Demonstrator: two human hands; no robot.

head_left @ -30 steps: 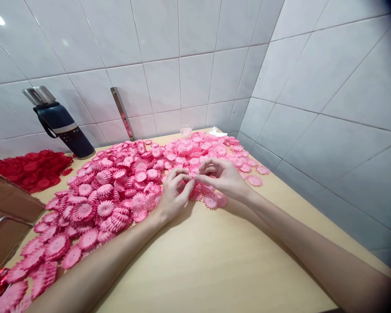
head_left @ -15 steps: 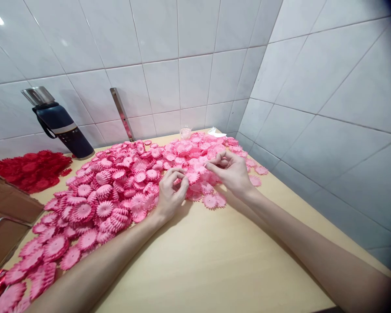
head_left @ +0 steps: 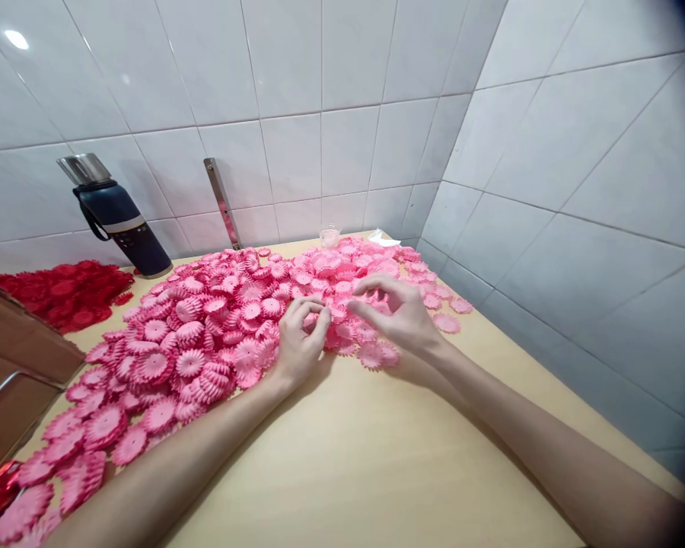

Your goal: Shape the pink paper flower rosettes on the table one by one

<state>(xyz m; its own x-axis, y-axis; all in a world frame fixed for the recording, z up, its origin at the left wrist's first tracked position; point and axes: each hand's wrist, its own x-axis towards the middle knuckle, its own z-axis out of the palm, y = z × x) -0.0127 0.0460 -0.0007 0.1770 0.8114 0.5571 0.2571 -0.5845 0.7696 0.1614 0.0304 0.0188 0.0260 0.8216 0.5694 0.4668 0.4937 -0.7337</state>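
A wide heap of pink paper flowers point(head_left: 217, 327) covers the far half of the wooden table point(head_left: 365, 464). My left hand point(head_left: 300, 339) rests at the heap's near edge, fingers curled and pinched on a pink flower. My right hand point(head_left: 396, 316) hovers just to its right over the flowers, fingers bent but apart, with nothing visible in them. Loose pink flowers point(head_left: 377, 354) lie under the right palm.
A dark blue flask point(head_left: 117, 217) with a steel cap stands by the tiled back wall. Red paper flowers point(head_left: 62, 293) are piled at the far left. A brown cardboard box point(head_left: 11, 365) sits at the left edge. A metal strip point(head_left: 221, 202) leans on the wall. A small clear cup point(head_left: 329, 236) stands behind the heap.
My hands have separated: the right hand left the left hand's fingertips, lifted away to the right and then spread its fingers. The left hand stayed pinched in place.
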